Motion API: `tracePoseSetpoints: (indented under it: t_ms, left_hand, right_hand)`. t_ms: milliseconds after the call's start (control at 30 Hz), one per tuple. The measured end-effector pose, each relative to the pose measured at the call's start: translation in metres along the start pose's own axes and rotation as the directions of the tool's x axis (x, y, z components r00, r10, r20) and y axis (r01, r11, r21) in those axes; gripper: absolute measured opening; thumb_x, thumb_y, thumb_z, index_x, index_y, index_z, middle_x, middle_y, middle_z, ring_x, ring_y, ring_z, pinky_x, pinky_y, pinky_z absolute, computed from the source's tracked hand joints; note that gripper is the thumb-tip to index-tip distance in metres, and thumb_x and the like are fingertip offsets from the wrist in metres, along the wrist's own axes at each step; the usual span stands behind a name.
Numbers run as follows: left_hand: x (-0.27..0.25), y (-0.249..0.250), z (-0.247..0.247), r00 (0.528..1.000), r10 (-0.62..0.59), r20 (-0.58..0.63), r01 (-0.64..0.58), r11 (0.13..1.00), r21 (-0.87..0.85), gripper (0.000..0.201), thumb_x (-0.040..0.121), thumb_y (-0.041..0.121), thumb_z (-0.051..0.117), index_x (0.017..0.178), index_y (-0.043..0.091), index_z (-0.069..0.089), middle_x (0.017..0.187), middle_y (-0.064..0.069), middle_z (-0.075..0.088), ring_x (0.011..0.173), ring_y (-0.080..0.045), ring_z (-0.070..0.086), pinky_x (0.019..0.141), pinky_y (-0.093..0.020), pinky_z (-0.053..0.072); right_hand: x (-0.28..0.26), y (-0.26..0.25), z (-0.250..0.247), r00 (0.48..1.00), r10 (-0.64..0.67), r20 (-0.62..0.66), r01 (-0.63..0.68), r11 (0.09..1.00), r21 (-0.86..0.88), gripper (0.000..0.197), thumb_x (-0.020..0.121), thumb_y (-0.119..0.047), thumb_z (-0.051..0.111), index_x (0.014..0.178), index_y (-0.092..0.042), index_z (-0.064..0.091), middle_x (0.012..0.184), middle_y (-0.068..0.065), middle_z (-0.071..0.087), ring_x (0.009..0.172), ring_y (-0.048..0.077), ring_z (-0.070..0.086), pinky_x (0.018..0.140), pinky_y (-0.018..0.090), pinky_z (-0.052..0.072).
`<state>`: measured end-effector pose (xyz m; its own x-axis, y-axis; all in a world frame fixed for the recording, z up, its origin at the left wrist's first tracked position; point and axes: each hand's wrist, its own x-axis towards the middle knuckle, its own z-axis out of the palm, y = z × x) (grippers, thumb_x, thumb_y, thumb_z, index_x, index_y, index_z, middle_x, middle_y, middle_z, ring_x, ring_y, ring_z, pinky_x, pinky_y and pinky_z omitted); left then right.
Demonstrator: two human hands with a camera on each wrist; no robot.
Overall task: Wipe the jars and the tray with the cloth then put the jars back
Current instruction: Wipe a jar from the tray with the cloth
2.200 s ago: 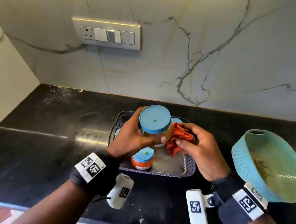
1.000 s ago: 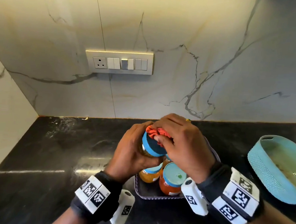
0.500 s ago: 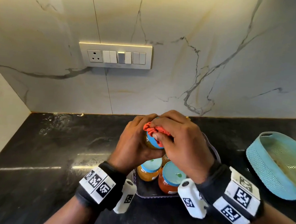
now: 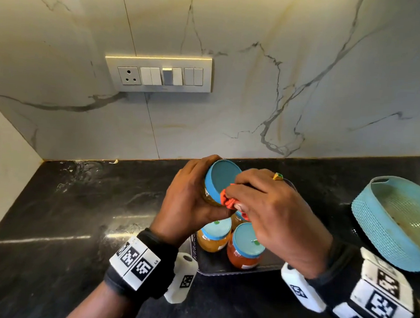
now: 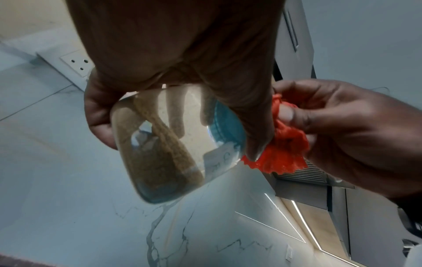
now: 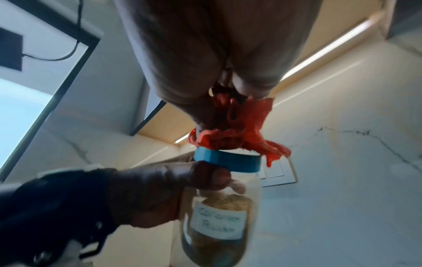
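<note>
My left hand (image 4: 189,204) grips a glass jar (image 5: 160,148) of brown powder with a blue lid (image 4: 221,181), tilted and held above the tray. My right hand (image 4: 269,211) pinches a bunched orange cloth (image 4: 228,201) against the lid's rim (image 6: 226,160). In the right wrist view the jar (image 6: 219,224) carries a handwritten white label. Below the hands, two more blue-lidded jars, one yellow (image 4: 214,237) and one red (image 4: 246,249), stand in the grey tray (image 4: 221,270). A third jar behind them is mostly hidden by my right hand.
A light blue woven basket (image 4: 394,224) lies tilted on the black counter (image 4: 65,211) at the right. The marble wall with a switch plate (image 4: 160,74) rises behind. A side wall closes the left end of the counter.
The jar has tilted so its lid top now faces the camera. The cloth has slid from the top of the lid down to its near rim. The head view shifted slightly.
</note>
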<state>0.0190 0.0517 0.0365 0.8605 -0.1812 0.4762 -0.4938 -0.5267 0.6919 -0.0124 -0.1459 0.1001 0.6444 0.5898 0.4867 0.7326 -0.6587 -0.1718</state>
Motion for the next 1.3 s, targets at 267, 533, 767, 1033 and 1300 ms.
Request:
tracePoseSetpoints:
  t_ms: [267,533,767,1033,1300]
  left_hand:
    - [-0.003,0.009,0.008,0.998,0.061,0.031,-0.059,0.997,-0.057,0.082,0.067,0.054,0.088,0.137,0.023,0.057,0.131,0.014,0.061,0.122,-0.014,0.06,0.099,-0.045,0.052]
    - [0.006,0.01,-0.001,0.995,0.095,-0.007,-0.095,0.995,0.003,0.079,0.064,0.041,0.09,0.132,0.014,0.06,0.124,0.011,0.063,0.114,-0.017,0.062,0.095,-0.042,0.052]
    - [-0.004,0.007,-0.007,0.997,0.066,-0.028,-0.067,0.997,-0.029,0.078,0.066,0.049,0.085,0.135,0.025,0.056,0.125,0.014,0.061,0.117,-0.015,0.061,0.096,-0.042,0.054]
    - [-0.004,0.003,-0.008,0.999,-0.016,-0.028,0.014,0.997,-0.076,0.081,0.063,0.044,0.091,0.134,0.022,0.059,0.124,0.011,0.065,0.116,-0.012,0.062,0.096,-0.032,0.052]
    - [-0.002,0.009,0.0,0.999,0.025,-0.028,-0.027,0.996,-0.082,0.075,0.061,0.04,0.085,0.128,0.046,0.052,0.12,0.025,0.063,0.112,-0.009,0.064,0.093,-0.031,0.053]
  right_hand:
    - [0.0,0.041,-0.008,0.994,0.111,-0.014,-0.112,0.992,-0.062,0.02,0.086,0.0,0.067,0.103,-0.01,0.073,0.098,0.008,0.062,0.082,0.027,0.06,0.069,0.044,0.056]
    - [0.032,-0.006,-0.005,0.996,0.074,-0.04,-0.07,0.994,0.089,0.015,0.084,-0.004,0.063,0.095,-0.009,0.071,0.094,0.007,0.06,0.081,0.024,0.056,0.073,0.039,0.05]
    - [0.016,0.021,-0.006,0.99,0.142,0.02,-0.143,0.988,0.051,0.018,0.084,-0.006,0.068,0.099,-0.013,0.074,0.097,0.004,0.064,0.082,0.025,0.062,0.074,0.04,0.054]
    - [0.016,-0.002,-0.005,0.998,0.032,0.047,-0.038,0.99,0.136,0.019,0.083,-0.007,0.07,0.1,-0.013,0.074,0.099,0.002,0.067,0.088,0.019,0.063,0.079,0.033,0.052]
    - [0.026,-0.002,0.0,0.995,0.091,0.027,-0.095,0.971,0.219,0.02,0.085,-0.013,0.064,0.102,-0.016,0.074,0.101,-0.001,0.067,0.09,0.02,0.064,0.08,0.038,0.054]
